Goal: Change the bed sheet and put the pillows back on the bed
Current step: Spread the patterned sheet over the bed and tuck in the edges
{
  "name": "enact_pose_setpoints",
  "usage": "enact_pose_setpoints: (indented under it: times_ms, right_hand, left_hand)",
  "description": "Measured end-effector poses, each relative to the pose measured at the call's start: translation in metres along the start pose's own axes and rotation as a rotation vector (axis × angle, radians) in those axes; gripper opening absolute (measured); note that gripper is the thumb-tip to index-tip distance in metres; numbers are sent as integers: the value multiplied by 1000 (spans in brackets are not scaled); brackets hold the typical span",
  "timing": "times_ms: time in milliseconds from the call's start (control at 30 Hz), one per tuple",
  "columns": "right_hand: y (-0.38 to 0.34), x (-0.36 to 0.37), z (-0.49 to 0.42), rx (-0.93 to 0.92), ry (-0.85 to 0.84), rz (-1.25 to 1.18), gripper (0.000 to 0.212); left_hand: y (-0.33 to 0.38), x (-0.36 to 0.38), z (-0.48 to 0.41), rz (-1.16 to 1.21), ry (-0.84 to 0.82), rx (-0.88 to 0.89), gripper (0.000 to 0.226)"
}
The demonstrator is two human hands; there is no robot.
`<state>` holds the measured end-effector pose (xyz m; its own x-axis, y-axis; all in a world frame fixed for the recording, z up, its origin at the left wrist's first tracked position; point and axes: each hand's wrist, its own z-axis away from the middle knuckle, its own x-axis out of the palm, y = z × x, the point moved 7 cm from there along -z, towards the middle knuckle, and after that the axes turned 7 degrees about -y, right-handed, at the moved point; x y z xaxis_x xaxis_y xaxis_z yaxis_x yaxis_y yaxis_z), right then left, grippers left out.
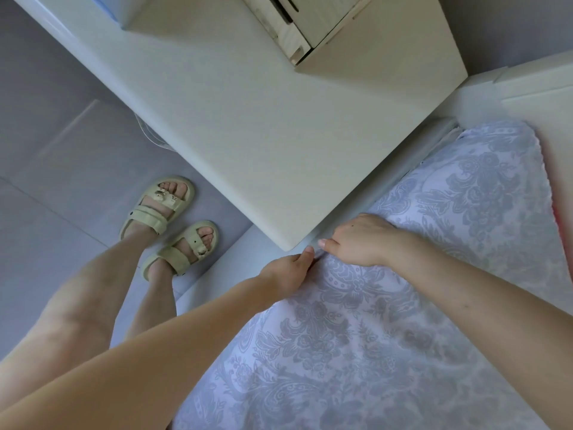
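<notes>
Pale grey tiled floor (46,156); white flat-topped cabinet (248,128) beside bed; cream strapped sandals (161,206) on floor.

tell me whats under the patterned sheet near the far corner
At the far edge of the patterned sheet a thin strip of pink fabric shows. Everything else beneath is covered. Both the left hand and the right hand grip its near corner.

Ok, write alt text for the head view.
Both hands, left hand and right hand, pinch the patterned sheet at the mattress corner beside a white cabinet. Sandalled feet stand on the grey floor.
</notes>
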<state>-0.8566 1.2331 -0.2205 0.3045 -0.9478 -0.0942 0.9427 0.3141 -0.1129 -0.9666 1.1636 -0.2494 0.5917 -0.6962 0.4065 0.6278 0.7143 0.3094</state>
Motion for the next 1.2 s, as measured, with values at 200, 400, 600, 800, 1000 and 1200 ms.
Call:
enact_pose_setpoints:
  times_ms: [200,400,600,800,1000,1200]
  right_hand:
    - [-13,10,0,49,-109,95,62]
    - [7,12,13,103,-84,62,63]
    - [29,-3,-3,172,-2,48,64]
    - [30,-16,7,190,235,-90,57]
    - [-2,-21,27,56,629,-43,61]
    - [-86,38,20,-59,492,-30,61]
  left_hand:
    - [1,19,14,-18,-20,90,58]
    - [1,40,-3,228,-220,7,65]
    - [-9,25,-24,131,-177,-167,84]
    - [-34,0,1,249,170,55,55]
    - [-87,-8,23,105,223,-26,54]
    - [-138,-12,30,103,191,-64,48]
